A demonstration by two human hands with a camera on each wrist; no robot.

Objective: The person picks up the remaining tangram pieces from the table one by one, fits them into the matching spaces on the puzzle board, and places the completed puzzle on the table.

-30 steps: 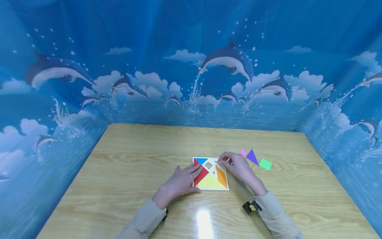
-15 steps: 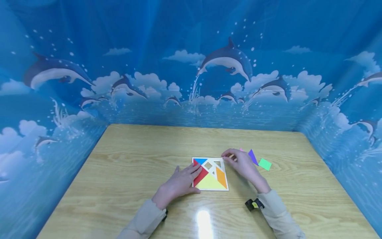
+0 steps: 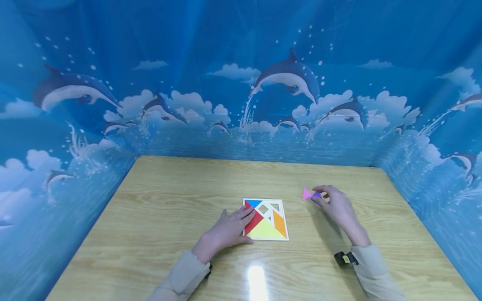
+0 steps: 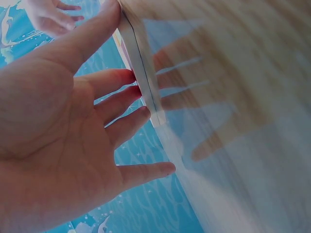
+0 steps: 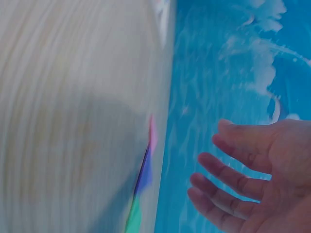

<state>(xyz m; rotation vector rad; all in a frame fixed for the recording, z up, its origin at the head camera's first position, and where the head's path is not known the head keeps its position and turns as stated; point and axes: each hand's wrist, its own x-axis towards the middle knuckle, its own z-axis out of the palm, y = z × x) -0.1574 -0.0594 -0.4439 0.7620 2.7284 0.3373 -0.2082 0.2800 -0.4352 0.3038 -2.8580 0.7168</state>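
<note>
Purple triangle (image 3: 316, 195): on the table, right of the board, partly covered by the right hand's fingers; 1 corner points left, towards the pink triangle. Its long axis is hard to settle, as the head view hides much of it and the right wrist view shows it nearly edge-on.
Pink triangle (image 3: 306, 194): just left of the purple triangle, its tip pointing right, its long side running far to near.
Green piece (image 5: 134, 217): behind the hand in the head view; the right wrist view puts it at the other end of this row of 3.
Right hand (image 3: 339, 207): poised over the row, thumb and fingers curved and parted, nothing between them.
Step in hand: by my judgement, picking up 1 loose piece; the next move seems to call for lower fingertips and a pinch at thin edges.
White board (image 3: 265, 239): square to the table, with 3 bare cut-outs, 1 diamond and 2 triangular.
Filled places: 4, holding the blue triangle (image 3: 253, 203), red triangle (image 3: 253, 223), yellow triangle (image 3: 266, 231) and orange parallelogram (image 3: 279, 223), its long axis far to near, leaning right.
Left hand (image 3: 227, 230): spread, fingers resting on the board's left side, gripping nothing.
Between hands: well apart.
Table (image 3: 180, 184): wood-grained, under everything.
</note>
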